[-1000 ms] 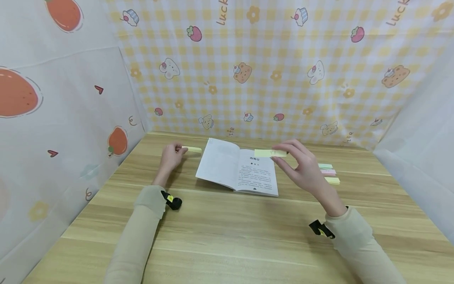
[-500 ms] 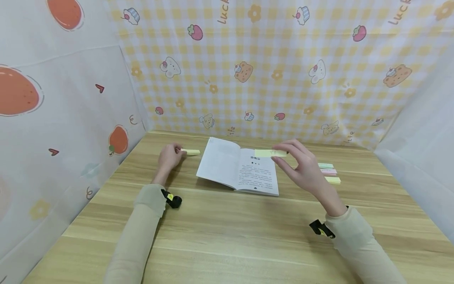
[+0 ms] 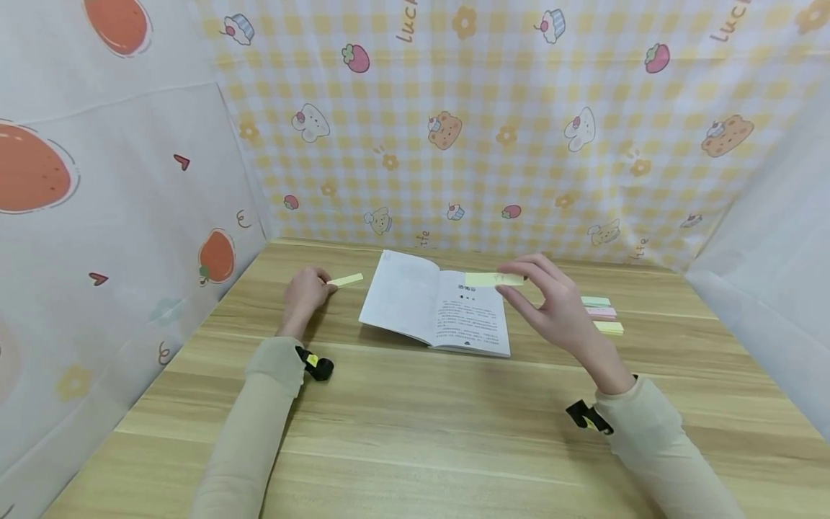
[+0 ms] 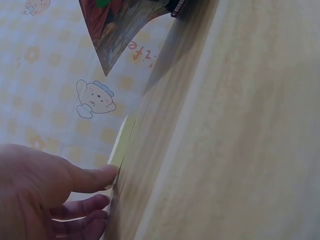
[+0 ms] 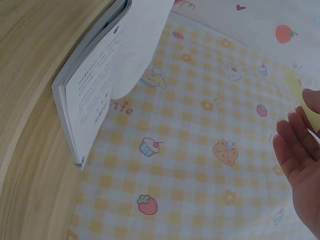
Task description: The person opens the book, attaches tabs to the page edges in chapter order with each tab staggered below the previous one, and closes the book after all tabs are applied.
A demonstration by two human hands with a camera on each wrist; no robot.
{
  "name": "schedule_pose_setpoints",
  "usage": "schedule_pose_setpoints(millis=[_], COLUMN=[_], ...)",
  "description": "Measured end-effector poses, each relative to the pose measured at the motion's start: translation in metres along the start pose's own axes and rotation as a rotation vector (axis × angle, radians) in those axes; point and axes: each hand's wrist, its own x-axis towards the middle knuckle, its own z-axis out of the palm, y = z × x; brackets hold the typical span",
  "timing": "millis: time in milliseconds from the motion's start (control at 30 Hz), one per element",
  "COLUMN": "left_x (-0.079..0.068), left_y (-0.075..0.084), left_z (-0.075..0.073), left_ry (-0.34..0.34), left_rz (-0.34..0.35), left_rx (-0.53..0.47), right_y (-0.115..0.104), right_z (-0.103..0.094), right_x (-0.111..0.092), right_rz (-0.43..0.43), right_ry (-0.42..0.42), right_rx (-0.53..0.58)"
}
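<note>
An open book (image 3: 405,299) lies on the wooden table, its left part raised a little off the tabletop. Left of it, my left hand (image 3: 303,295) pinches the near end of a narrow yellow sticky note pad (image 3: 346,280) at the table surface. In the left wrist view the thumb presses on that pad (image 4: 121,142), with the other fingers curled below. My right hand (image 3: 551,303) holds a single yellow sticky note (image 3: 481,280) between thumb and index finger. Small handwriting shows on this strip, which hangs above the top of the printed right page.
Right of the book lie a green sticky note pad (image 3: 595,302), a pink pad (image 3: 601,313) and another yellow pad (image 3: 608,328), partly behind the right wrist. A checked cloth (image 3: 402,180) hangs at the table's back edge, and white cloth (image 3: 149,216) at the left side.
My left hand has drawn the yellow pad slightly left and toward me, and its far end now tilts up in the head view. The right hand with its strip has stayed nearly still.
</note>
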Motion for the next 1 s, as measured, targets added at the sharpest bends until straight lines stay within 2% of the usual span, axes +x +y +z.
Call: schedule_pose_setpoints(millis=[233, 567, 800, 1000], left_x=[0.000, -0.001, -0.005, -0.006], left_y=[0.001, 0.003, 0.013, 0.023], left_z=[0.001, -0.003, -0.010, -0.014], left_ry=[-0.029, -0.061, -0.074, -0.035], left_rz=[-0.013, -0.016, -0.049, 0.004], left_rx=[0.074, 0.113, 0.078, 0.013], right_y=[0.000, 0.001, 0.006, 0.013], right_z=[0.000, -0.001, -0.003, -0.005], right_x=[0.000, 0.000, -0.001, -0.003], right_rz=[0.006, 0.012, 0.020, 0.032], right_ry=[-0.007, -0.009, 0.003, 0.004], right_rx=[0.003, -0.003, -0.016, -0.027])
